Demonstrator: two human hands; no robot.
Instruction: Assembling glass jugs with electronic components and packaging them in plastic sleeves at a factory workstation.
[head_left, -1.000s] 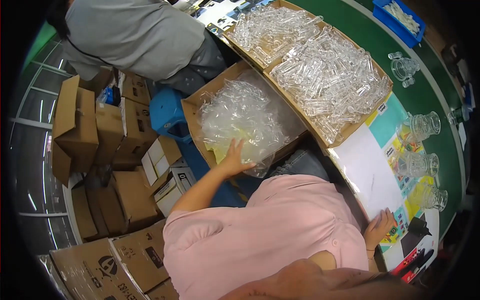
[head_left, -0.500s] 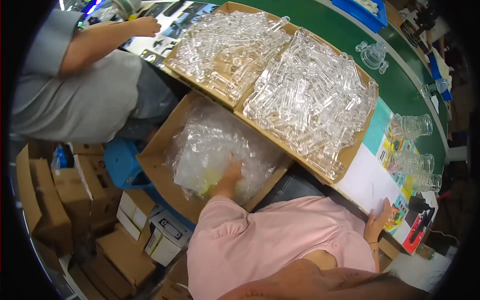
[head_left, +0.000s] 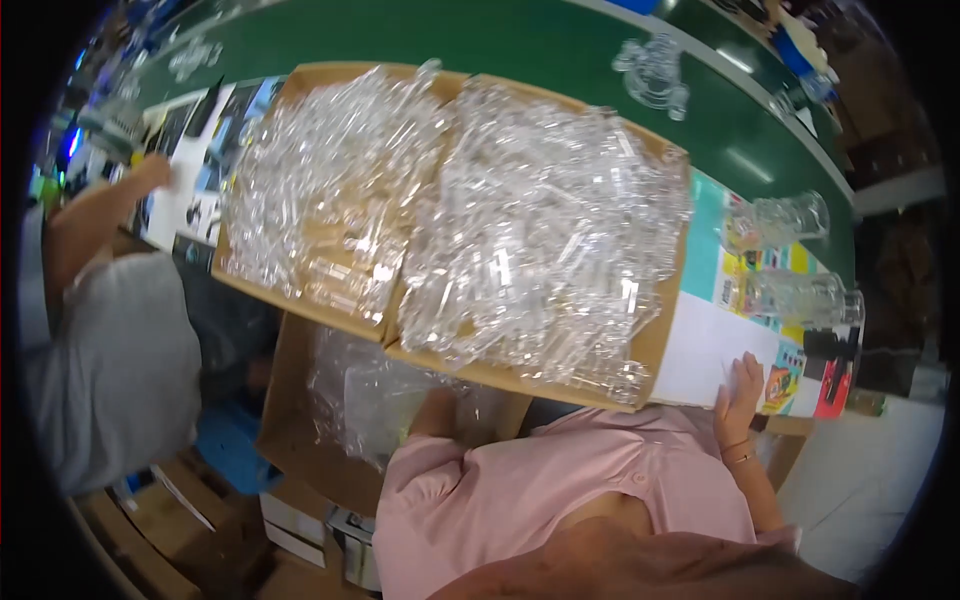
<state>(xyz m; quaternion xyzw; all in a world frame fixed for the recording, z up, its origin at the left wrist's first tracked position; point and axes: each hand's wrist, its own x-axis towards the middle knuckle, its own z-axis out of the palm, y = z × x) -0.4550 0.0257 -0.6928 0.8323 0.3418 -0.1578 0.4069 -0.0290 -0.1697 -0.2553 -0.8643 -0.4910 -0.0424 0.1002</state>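
My left hand [head_left: 434, 402] reaches down into an open cardboard box [head_left: 290, 385] below the table edge. Crumpled transparent plastic bags [head_left: 365, 395] lie in that box around the hand. The table-edge tray hides its fingers, so any hold is unseen. On the right, my right hand [head_left: 738, 395] rests at the table's front edge, fingers stretched out over a white sheet [head_left: 700, 345], nothing in them. In front of me stand two shallow cardboard trays side by side, left [head_left: 335, 318] and right [head_left: 520, 385], heaped with glass tube pieces [head_left: 560, 230].
Glass vessels [head_left: 795, 295] lie on colourful printed sheets at the right. Another glass piece [head_left: 655, 75] sits on the green table [head_left: 540, 45]. A co-worker in grey [head_left: 125, 360] is at the left, a hand [head_left: 150, 172] over the table. A blue stool [head_left: 230, 445] and cartons stand below.
The view has swung, so the trays appear lower and further left. My left hand has gone further under the tray edge. My right hand stays at the white sheet.
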